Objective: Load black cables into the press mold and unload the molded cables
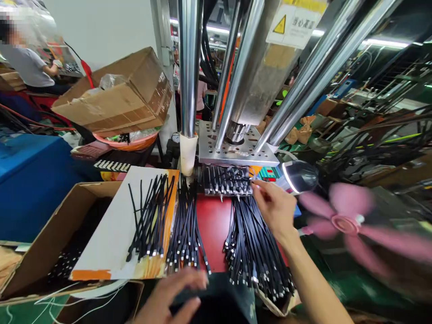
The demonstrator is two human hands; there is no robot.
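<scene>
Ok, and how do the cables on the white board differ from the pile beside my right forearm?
The board cables are fewer; the right pile holds many more.
The board cables lie loosely, with gaps between; the right pile is packed tight.
The board cables rest on the board; the right pile lies over the red table.
Both are black with shiny plug ends.

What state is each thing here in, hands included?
Left hand, grip open, nothing visible in it.
Dark metal block, loaded with black cable ends.
Right hand, grip at the block's right end; whether holding, unclear.
Small green panel with red digits, lit.
Large black cable bundle, loose, fanned out.
Black cables on the flat white board, loosely spread.
Brown cardboard box, upper left, open, tilted.
Pink plastic fan, blades blurred; turning unclear.
</scene>
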